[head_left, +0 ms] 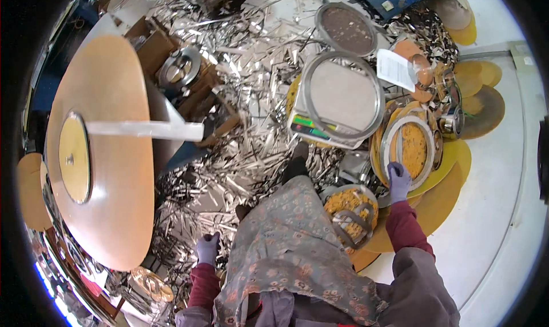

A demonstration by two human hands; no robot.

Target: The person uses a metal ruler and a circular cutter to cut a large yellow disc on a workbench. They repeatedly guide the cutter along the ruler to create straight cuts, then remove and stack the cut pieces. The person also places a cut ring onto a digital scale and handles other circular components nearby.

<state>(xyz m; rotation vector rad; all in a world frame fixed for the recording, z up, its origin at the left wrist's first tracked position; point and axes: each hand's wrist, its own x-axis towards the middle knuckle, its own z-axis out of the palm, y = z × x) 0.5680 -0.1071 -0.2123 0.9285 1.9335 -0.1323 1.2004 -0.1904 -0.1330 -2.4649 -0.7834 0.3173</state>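
Observation:
My right hand point(399, 181), in a pale purple glove, is closed on the near edge of a grey metal ring point(389, 137). Inside the ring shows an orange, speckled surface point(415, 150); round orange-yellow discs are stacked beneath. Down at my left side, my left hand point(207, 248), gloved the same way, has its fingers curled above scattered metal strips point(226, 181). Whatever it may hold is hidden. Nearer to me than the right hand, a round container point(343, 200) holds orange crumbly pieces with curved grey bands point(353, 227) on top.
Ahead is a scale point(306, 128) with a large grey ring point(380, 98) on it. A big copper-coloured disc point(108, 212) with a pale bar point(171, 130) stands at left. Cardboard boxes point(154, 52) and metal scrap lie on the floor. Yellow discs point(454, 161) lean by the white wall point(486, 224).

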